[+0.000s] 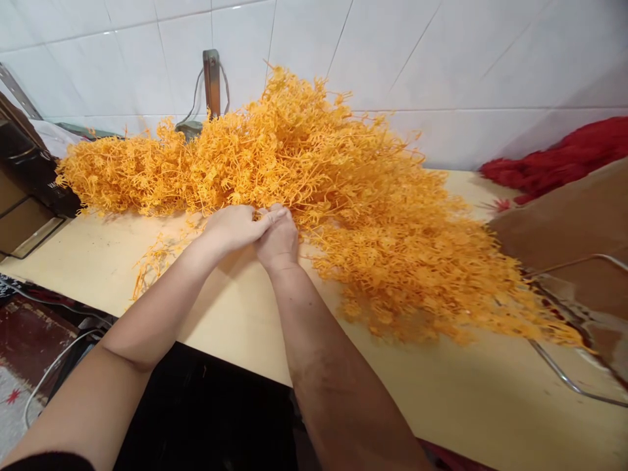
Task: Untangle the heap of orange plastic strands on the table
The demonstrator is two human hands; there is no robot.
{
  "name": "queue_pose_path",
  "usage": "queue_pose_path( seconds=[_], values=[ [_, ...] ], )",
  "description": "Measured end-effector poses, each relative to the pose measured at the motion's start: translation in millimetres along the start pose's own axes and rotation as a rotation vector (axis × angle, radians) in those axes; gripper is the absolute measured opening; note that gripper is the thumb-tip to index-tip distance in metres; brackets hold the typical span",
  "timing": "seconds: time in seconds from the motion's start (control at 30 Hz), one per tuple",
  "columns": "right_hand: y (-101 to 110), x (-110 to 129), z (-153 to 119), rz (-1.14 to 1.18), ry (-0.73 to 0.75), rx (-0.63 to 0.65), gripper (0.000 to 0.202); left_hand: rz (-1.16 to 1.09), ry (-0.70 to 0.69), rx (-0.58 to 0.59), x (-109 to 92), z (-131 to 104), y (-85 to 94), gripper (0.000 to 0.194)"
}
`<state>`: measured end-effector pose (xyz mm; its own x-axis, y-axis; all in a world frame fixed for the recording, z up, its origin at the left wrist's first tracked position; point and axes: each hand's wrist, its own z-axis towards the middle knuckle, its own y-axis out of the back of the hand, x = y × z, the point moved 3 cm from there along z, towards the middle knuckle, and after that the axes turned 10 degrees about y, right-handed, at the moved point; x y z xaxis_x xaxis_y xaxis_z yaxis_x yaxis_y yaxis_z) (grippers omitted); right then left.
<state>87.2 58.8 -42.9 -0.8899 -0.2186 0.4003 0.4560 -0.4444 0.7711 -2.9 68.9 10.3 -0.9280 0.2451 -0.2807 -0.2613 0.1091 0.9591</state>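
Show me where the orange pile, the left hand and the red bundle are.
Orange pile [314, 170]: head view, on its middle sprigs.
Left hand [233, 224]: head view, on its back.
Red bundle [564, 157]: head view, on its visible middle.

There are two hands [229, 226] [279, 239], one orange heap [294, 150], one red heap [564, 157] and one tabletop [240, 307].

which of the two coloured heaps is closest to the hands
The orange heap: the left hand and right hand meet at its near edge, while the red heap lies apart at the far right.
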Motion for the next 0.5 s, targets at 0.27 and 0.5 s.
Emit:
queue_pose_path(
  seconds=[0.27, 0.5],
  values=[
    [-4.5, -1.8, -3.5, 0.036, -0.047, 0.012, 0.023, -0.238, -0.110, 0.125, 0.6, -5.2, -7.4, 0.040],
    [-8.1, -5.3, -4.7, 0.045, -0.015, 0.002, 0.014, -0.343, -0.091, 0.135, 0.0, -26.4, -19.2, 0.030]
  ],
)
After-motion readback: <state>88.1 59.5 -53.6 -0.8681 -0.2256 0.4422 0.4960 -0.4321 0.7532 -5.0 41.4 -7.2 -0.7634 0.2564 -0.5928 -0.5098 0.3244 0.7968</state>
